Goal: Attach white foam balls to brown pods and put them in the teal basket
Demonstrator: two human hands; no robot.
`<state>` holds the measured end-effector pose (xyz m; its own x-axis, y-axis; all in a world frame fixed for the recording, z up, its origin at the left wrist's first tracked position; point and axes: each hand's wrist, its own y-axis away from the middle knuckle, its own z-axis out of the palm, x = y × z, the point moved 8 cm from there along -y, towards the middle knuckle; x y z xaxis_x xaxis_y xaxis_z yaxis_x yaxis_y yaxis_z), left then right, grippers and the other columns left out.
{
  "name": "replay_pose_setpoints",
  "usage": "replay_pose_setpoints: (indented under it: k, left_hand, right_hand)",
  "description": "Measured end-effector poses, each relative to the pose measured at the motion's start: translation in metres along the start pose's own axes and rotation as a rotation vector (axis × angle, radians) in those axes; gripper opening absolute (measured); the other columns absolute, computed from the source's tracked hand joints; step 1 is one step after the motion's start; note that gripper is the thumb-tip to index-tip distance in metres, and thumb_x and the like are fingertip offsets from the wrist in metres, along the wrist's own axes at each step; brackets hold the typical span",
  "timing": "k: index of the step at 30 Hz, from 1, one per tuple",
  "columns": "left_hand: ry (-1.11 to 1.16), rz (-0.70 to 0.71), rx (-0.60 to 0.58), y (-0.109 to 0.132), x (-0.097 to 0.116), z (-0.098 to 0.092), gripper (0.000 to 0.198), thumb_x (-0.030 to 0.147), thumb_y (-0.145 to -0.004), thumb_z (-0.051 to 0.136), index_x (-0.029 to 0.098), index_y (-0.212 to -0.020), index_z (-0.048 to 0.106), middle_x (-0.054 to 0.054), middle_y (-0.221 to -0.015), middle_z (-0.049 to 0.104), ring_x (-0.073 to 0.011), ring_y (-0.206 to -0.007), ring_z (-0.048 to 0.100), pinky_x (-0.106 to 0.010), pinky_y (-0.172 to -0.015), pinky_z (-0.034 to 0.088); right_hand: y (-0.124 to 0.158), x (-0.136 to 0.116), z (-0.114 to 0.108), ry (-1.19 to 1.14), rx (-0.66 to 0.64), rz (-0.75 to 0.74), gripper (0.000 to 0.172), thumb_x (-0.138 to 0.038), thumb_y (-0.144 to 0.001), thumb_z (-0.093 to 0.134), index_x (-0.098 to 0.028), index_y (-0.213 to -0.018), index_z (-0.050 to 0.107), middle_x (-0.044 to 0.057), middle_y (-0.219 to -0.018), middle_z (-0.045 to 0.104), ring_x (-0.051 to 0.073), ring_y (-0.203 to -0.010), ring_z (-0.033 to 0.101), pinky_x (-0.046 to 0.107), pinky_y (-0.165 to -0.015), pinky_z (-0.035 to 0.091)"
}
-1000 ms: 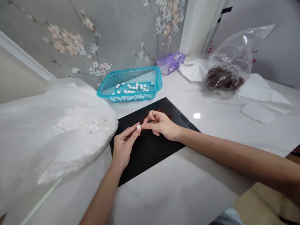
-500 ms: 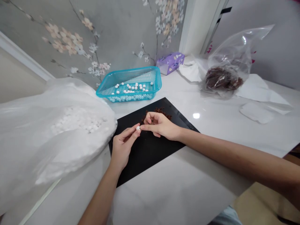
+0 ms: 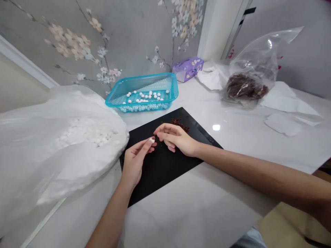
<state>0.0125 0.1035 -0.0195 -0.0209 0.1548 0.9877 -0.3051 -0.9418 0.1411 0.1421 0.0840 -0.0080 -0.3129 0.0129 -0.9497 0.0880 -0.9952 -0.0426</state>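
The left hand [image 3: 134,157] pinches a small, rounded white ball [image 3: 152,140] between thumb and fingers, above a flat, rectangular black board [image 3: 160,175]. Just to its right, the right hand [image 3: 179,139] is curled, thumb and forefinger close together; whether they grip anything cannot be told. Loose reddish-brown shreds [image 3: 180,124] lie on the board's far part, beyond the right hand. A translucent white plastic bag [image 3: 64,172] of similar balls occupies the left; a turquoise perforated plastic basket [image 3: 110,102], also containing balls, stands on the far side.
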Motion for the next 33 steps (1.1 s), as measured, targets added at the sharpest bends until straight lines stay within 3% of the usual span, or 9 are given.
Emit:
replay_pose_setpoints:
  k: [4,9,15,27,33]
  left_hand:
    - [-0.005,0.003,-0.004,-0.0001,0.0002,0.0001,0.02,0.034,-0.072,0.067,0.017,-0.082,0.074,-0.004,-0.077,0.071,-0.0101,-0.068,0.057,-0.022,-0.069,0.045]
    - [-0.03,0.008,-0.013,0.0011,0.0013,0.0009,0.02,0.034,-0.072,0.067,0.017,-0.08,0.074,-0.004,-0.074,0.071,-0.011,-0.067,0.057,-0.023,-0.068,0.045]
    - [-0.061,0.008,-0.016,0.0003,0.0011,0.0016,0.021,0.036,-0.071,0.067,0.017,-0.079,0.073,-0.005,-0.075,0.071,-0.0124,-0.067,0.058,-0.025,-0.068,0.045]
    - [-0.081,0.0,-0.025,0.0003,0.0011,0.0024,0.023,0.038,-0.072,0.066,0.016,-0.078,0.073,-0.005,-0.073,0.07,-0.0122,-0.066,0.056,-0.024,-0.066,0.045]
    - [-0.09,0.02,-0.023,0.0,0.0006,0.0017,0.024,0.038,-0.074,0.064,0.017,-0.077,0.073,-0.005,-0.074,0.07,-0.013,-0.067,0.057,-0.025,-0.067,0.045]
  right_hand:
    - [0.0004,0.0005,-0.0016,0.005,-0.013,-0.011,0.024,-0.032,-0.078,0.059,-0.015,-0.094,0.062,-0.005,-0.063,0.052,0.001,-0.036,0.034,0.017,-0.033,0.031]
    - [0.001,-0.001,0.0004,0.026,-0.017,-0.009,0.02,-0.032,-0.075,0.063,-0.015,-0.086,0.063,-0.001,-0.075,0.061,0.0,-0.038,0.037,0.017,-0.032,0.031]
    - [-0.0002,0.0017,0.0008,0.037,-0.02,0.007,0.024,-0.036,-0.069,0.069,-0.015,-0.08,0.061,-0.004,-0.065,0.052,0.001,-0.042,0.039,0.014,-0.031,0.028]
    - [-0.0007,0.0034,0.0018,0.077,-0.064,0.0,0.027,-0.037,-0.069,0.069,-0.015,-0.081,0.059,-0.004,-0.067,0.051,0.002,-0.045,0.04,0.014,-0.032,0.029]
    - [0.002,-0.0005,0.0038,0.067,-0.06,0.011,0.026,-0.031,-0.072,0.065,-0.016,-0.094,0.063,-0.003,-0.069,0.049,0.004,-0.049,0.043,0.015,-0.033,0.031]
